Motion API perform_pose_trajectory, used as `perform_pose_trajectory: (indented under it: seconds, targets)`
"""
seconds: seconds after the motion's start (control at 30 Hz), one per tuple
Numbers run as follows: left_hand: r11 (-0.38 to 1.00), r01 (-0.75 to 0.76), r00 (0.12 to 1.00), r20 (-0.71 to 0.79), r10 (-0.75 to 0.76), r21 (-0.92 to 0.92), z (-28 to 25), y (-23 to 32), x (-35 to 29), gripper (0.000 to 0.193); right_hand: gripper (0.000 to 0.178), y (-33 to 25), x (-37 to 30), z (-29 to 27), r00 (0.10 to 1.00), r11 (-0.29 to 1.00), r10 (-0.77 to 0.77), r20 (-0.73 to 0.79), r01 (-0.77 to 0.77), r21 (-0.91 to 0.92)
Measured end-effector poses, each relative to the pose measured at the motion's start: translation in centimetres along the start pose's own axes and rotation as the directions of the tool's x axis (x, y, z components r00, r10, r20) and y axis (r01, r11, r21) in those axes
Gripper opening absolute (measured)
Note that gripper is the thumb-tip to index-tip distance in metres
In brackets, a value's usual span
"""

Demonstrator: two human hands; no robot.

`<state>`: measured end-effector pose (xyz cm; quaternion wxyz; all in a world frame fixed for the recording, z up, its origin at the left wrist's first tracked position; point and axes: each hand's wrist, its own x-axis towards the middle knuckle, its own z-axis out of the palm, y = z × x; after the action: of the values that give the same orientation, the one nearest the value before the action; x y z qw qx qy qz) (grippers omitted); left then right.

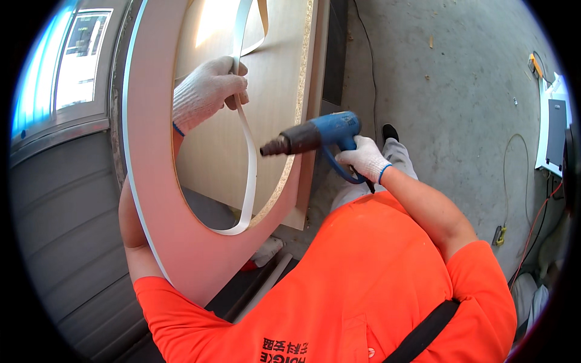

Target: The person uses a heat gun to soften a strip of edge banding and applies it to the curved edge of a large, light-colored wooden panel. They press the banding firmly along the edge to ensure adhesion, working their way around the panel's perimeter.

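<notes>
Left hand (209,91) at 11 o'clock pinches the white strip (249,175) off the panel (151,181) cutout; right hand (363,158) grips the heat gun (315,134), nozzle aimed at the strip to soften it

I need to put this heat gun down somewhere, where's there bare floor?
Bare concrete floor lies right of the upright boards, up to the white cabinet. Near the cabinet, loose cables crowd it. The right hand holds the heat gun.
</notes>
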<state>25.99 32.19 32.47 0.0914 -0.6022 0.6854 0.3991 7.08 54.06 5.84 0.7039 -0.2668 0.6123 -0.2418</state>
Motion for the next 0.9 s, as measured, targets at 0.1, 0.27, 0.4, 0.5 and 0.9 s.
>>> perform_pose_trajectory:
  seconds: [0.1, 0.27, 0.4, 0.5, 0.9]
  targets:
    - [1.0, -0.007, 1.0, 0.011, 0.007, -0.027, 0.0, 0.0, 0.1, 0.046, 0.037, 0.9, 1.0, 0.1, 0.998, 0.98, -0.002, -0.063, 0.015, 0.199]
    - [1.0, -0.017, 1.0, -0.004, 0.017, -0.018, 0.0, 0.2, 0.1, 0.046, 0.038, 0.9, 0.6, -0.4, 1.0, 0.999, -0.021, -0.022, 0.022, 0.039]
    - [1.0, -0.017, 1.0, -0.024, 0.017, -0.01, 0.2, 0.0, 0.2, 0.046, 0.044, 0.7, -0.9, 0.0, 0.999, 0.993, -0.051, 0.016, 0.053, -0.107]
    - [0.999, -0.025, 0.999, -0.021, 0.025, 0.022, 0.0, 0.1, 0.2, 0.045, 0.051, 1.8, -0.9, 0.2, 0.998, 0.987, -0.035, 0.061, 0.044, -0.158]
    - [0.999, -0.032, 0.999, -0.04, 0.034, 0.038, 0.1, -0.1, 0.1, 0.044, 0.048, 0.9, -1.8, 1.0, 0.991, 0.989, 0.059, 0.121, -0.042, -0.139]
